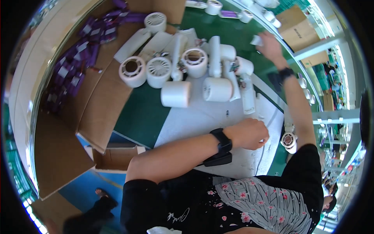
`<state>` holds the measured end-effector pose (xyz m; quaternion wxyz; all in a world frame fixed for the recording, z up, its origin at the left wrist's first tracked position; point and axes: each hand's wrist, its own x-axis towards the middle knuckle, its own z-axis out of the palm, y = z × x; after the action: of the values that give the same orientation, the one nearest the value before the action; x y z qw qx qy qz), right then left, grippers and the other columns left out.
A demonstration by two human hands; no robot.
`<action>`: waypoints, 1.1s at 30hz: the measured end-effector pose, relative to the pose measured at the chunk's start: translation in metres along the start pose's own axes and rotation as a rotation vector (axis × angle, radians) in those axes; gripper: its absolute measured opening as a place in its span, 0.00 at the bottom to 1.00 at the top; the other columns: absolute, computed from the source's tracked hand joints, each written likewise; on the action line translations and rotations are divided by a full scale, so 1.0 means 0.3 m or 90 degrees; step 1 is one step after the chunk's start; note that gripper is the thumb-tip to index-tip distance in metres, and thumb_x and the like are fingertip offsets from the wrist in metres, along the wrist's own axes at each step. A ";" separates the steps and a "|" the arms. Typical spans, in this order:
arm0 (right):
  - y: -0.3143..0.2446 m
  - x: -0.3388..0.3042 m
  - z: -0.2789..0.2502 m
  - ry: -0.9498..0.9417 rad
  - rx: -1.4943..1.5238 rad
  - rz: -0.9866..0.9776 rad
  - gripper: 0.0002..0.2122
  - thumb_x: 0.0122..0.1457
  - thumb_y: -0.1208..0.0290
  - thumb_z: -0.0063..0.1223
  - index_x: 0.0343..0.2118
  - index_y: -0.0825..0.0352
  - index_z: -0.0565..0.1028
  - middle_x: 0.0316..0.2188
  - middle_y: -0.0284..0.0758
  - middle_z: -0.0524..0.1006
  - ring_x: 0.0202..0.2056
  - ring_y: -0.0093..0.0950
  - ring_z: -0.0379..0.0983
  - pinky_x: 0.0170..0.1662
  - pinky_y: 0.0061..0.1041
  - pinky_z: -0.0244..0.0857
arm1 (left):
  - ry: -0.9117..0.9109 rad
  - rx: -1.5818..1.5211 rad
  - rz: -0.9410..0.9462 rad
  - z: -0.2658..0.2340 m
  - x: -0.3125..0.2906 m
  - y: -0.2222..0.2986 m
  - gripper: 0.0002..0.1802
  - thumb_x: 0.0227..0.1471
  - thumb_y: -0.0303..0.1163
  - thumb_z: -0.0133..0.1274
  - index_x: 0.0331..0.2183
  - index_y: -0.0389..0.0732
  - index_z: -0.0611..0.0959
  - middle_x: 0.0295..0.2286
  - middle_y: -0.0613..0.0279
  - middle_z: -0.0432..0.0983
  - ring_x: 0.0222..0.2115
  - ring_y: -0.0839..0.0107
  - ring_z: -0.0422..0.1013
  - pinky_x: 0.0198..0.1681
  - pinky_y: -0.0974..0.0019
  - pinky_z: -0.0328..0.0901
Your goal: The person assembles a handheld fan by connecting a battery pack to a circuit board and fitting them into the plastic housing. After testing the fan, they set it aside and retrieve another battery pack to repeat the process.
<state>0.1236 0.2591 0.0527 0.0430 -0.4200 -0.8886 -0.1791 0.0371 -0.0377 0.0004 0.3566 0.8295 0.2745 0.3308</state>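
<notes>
My left hand (251, 133) is closed above the white work surface (187, 128), its forearm crossing from the lower left. A tiny pale bit shows at its curled fingers; what it is cannot be made out. Stretched out to the far right, my right hand (269, 46) has its fingers closed on a small white piece (256, 40) over the green table (233, 29). Between the hands and the carton lies a cluster of white plastic housings, with round barrels (176, 94) and handles like hair dryers. Some, such as the one holding an open handle (247, 95), show wiring inside.
At the left stands an open cardboard box (105, 82) with several purple-wrapped packs (83, 46). Below it is a smaller carton (113, 159). More white housings (288, 140) lie along the right edge and at the far end. A person's foot (102, 192) shows at the lower left.
</notes>
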 end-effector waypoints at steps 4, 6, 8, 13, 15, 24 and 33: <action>0.024 -0.247 -0.167 0.060 0.087 -0.055 0.16 0.45 0.72 0.65 0.38 0.69 0.75 0.34 0.43 0.77 0.36 0.44 0.74 0.42 0.34 0.68 | 0.028 0.022 0.026 -0.011 0.006 0.023 0.08 0.46 0.34 0.54 0.28 0.44 0.85 0.23 0.58 0.79 0.27 0.57 0.75 0.31 0.56 0.69; -0.021 -0.387 -0.216 0.020 0.141 -0.035 0.14 0.46 0.76 0.64 0.36 0.70 0.75 0.34 0.43 0.77 0.36 0.43 0.75 0.41 0.32 0.68 | 0.006 -0.087 0.036 -0.020 0.005 0.029 0.09 0.46 0.36 0.55 0.28 0.43 0.85 0.22 0.58 0.79 0.25 0.60 0.76 0.29 0.58 0.69; -0.074 -0.524 -0.266 0.025 0.224 -0.021 0.12 0.46 0.77 0.64 0.34 0.72 0.75 0.35 0.43 0.77 0.37 0.41 0.75 0.41 0.31 0.68 | -0.004 -0.133 0.039 -0.052 0.004 0.054 0.10 0.46 0.37 0.55 0.28 0.43 0.86 0.21 0.58 0.79 0.23 0.62 0.76 0.28 0.60 0.69; -0.233 -0.800 -0.369 0.121 0.333 -0.026 0.10 0.42 0.82 0.62 0.28 0.73 0.73 0.32 0.43 0.76 0.35 0.42 0.74 0.39 0.32 0.68 | -0.240 -0.314 -0.055 -0.259 -0.036 0.214 0.15 0.49 0.42 0.57 0.31 0.41 0.86 0.20 0.61 0.78 0.21 0.72 0.73 0.25 0.69 0.66; -0.259 -0.884 -0.399 0.109 0.392 -0.020 0.10 0.39 0.84 0.59 0.28 0.72 0.73 0.32 0.43 0.76 0.35 0.42 0.74 0.39 0.31 0.68 | 0.004 -0.217 0.078 -0.352 -0.119 0.271 0.13 0.51 0.40 0.57 0.32 0.41 0.85 0.21 0.61 0.79 0.21 0.73 0.73 0.25 0.68 0.66; -0.315 -1.007 -0.372 -0.060 0.525 -0.138 0.10 0.42 0.90 0.48 0.28 0.72 0.74 0.33 0.42 0.76 0.33 0.39 0.75 0.37 0.29 0.68 | 0.703 0.742 -0.877 -0.836 -0.683 0.060 0.24 0.44 0.49 0.59 0.41 0.45 0.83 0.37 0.51 0.79 0.40 0.53 0.75 0.43 0.54 0.70; -0.294 -1.084 -0.257 0.060 0.681 -0.003 0.10 0.44 0.92 0.45 0.27 0.71 0.75 0.31 0.40 0.76 0.30 0.34 0.75 0.33 0.24 0.68 | 0.576 0.758 -1.047 -0.924 -0.821 -0.055 0.22 0.47 0.49 0.55 0.36 0.41 0.84 0.40 0.48 0.78 0.43 0.50 0.74 0.45 0.52 0.70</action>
<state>0.2599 -0.0576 0.0258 0.2907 -0.3289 -0.8539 0.2797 -0.3282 -0.0847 0.0469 -0.1210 0.2360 0.9608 0.0809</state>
